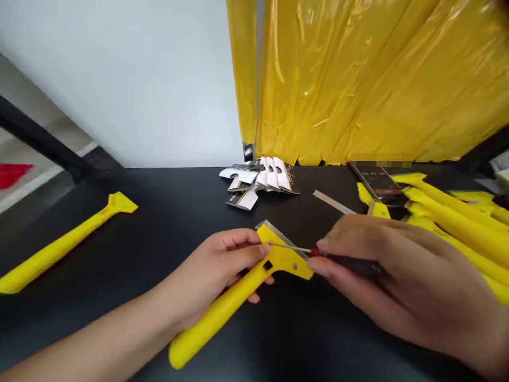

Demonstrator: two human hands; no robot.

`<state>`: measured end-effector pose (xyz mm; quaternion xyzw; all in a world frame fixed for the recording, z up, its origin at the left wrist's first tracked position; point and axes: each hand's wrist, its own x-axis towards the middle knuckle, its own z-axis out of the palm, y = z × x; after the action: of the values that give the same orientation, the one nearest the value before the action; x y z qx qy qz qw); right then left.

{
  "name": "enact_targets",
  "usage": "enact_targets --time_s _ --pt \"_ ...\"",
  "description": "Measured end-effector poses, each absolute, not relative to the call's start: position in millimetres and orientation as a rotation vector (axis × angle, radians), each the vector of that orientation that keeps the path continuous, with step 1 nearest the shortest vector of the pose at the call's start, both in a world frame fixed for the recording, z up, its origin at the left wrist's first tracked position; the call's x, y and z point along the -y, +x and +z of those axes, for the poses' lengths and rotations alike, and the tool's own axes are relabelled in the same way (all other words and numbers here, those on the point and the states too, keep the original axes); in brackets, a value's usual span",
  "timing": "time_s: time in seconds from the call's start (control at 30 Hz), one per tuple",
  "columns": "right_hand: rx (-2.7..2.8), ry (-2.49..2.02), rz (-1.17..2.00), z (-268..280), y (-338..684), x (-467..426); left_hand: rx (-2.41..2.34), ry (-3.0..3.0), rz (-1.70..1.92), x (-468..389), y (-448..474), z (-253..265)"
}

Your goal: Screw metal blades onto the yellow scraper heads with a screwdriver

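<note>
My left hand (226,265) is closed around the head end of a yellow scraper (238,293), its thumb pressing near a screw. The scraper's long handle slants down to the lower left, and a grey metal blade (278,232) runs along its far edge. Between the thumb and fingers of my right hand (401,276) is a screwdriver (338,260) with a red and black handle. Its thin shaft reaches left, with the tip at the screw by my left thumb. A second screw (295,266) shows on the right part of the scraper head.
Another yellow scraper (67,241) lies at the left. White and black cards (262,178) are piled at the back middle. A flat metal strip (331,201), a phone (377,183) and several yellow scrapers (453,212) lie to the right. Yellow plastic sheeting (358,79) hangs behind the black table (159,223).
</note>
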<state>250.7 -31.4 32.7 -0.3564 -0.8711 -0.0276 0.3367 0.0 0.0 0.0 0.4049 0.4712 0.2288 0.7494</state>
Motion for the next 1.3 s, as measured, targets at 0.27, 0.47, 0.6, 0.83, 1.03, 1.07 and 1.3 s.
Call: enact_targets --time_s 0.27,0.47,0.6,0.83,1.03,1.07,1.3 --pt "2.361 -1.039 -0.188 43 241 40 -1.140 1.078 0.654 -1 0 6" --pt "2.362 -1.141 -0.151 42 243 36 -1.231 1.218 0.796 -4 -8 10" --pt "2.364 -1.129 -0.132 36 242 33 -1.264 1.300 0.853 -7 -11 12" --pt "2.339 -1.137 -0.193 27 239 31 -1.265 1.358 0.892 -8 -13 9" --pt "2.320 -1.172 -0.127 23 237 28 -1.264 1.384 0.908 -10 -15 6" --pt "2.305 -1.192 -0.105 22 238 28 -1.266 1.389 0.908 -10 -15 6" --pt "2.269 -1.249 0.105 21 242 28 -1.280 1.401 0.897 -8 -15 4"
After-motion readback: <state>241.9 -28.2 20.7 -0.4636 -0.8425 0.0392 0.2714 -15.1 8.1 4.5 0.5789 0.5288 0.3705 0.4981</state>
